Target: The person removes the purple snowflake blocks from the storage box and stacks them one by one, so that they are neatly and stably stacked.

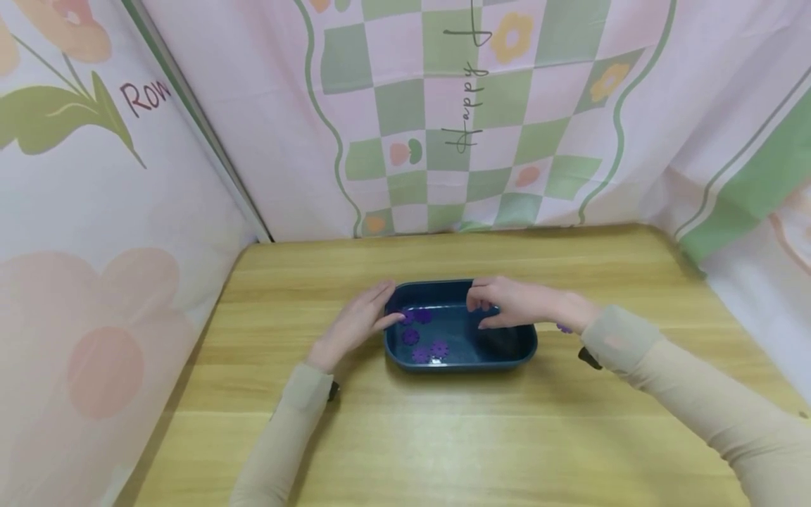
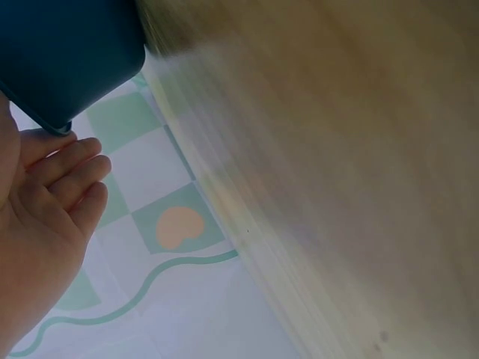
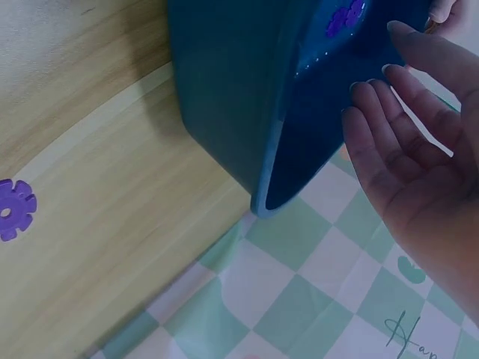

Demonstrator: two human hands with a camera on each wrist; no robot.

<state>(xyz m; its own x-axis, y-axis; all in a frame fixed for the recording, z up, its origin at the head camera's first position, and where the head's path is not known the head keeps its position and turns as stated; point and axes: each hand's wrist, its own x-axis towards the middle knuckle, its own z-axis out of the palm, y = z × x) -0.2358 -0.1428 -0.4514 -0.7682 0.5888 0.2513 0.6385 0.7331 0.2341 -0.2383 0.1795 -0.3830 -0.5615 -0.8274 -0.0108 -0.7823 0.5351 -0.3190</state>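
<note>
A dark blue rectangular tub sits on the table, with several purple flower-shaped plastic pieces at the left of its floor. My left hand holds the tub's left end, thumb over the rim and fingers along the outside of the back corner. In the left wrist view the fingertips of the left hand meet the rim's corner. Above the tub's right half hovers my right hand, its fingers loosely bent. The right wrist view shows nothing between the fingers of the right hand.
Another purple flower-shaped piece lies on the wooden table to the right of the tub, partly behind the right wrist in the head view. A printed curtain hangs along the back edge, with more patterned cloth at both sides.
</note>
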